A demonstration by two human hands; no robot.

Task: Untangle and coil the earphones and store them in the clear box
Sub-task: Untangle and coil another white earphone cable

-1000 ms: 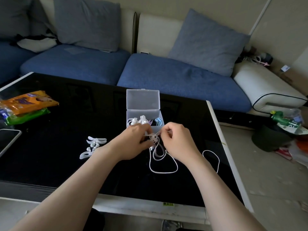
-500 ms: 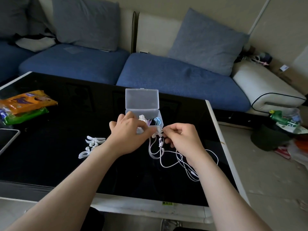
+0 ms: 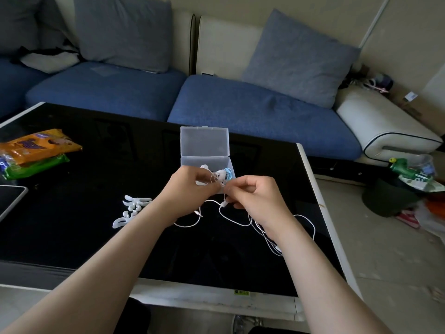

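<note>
White cord, thin and rubbery-looking, is making up the earphones (image 3: 232, 219) I am working on. Most of it is lying in loose, crossing loops on the counter (image 3: 96, 194) just in front of the clear box (image 3: 192, 162), and the top of it is rising into my hands. My left hand (image 3: 190, 189) is pinching the cord with curled fingers. My right hand (image 3: 261, 198) is pinching the same tangle from the other side, fingertips nearly touching the left's. Both are hovering at the box's near wall.

Progress, as I am judging it: untangling is under way, not finished. Loops are trailing under my right wrist and out toward the counter's right edge, and the inline piece (image 3: 224, 204) is hanging just below my right fingers. No coil is formed yet, and this set is not in the box. Left to do: free the knot, wind the cord, drop it in.

Box: translucent hard plastic, rectangular, hinged lid (image 3: 204, 141) standing open and upright. It is already holding other coiled sets, one white, plus a blue coil (image 3: 230, 174), so room is looking limited.

Counter: glossy black glass, white rim. Thin cord is probably sliding easily on it.

Beside my left forearm: a white pearly hair ornament (image 3: 132, 210), hard and shiny
</note>
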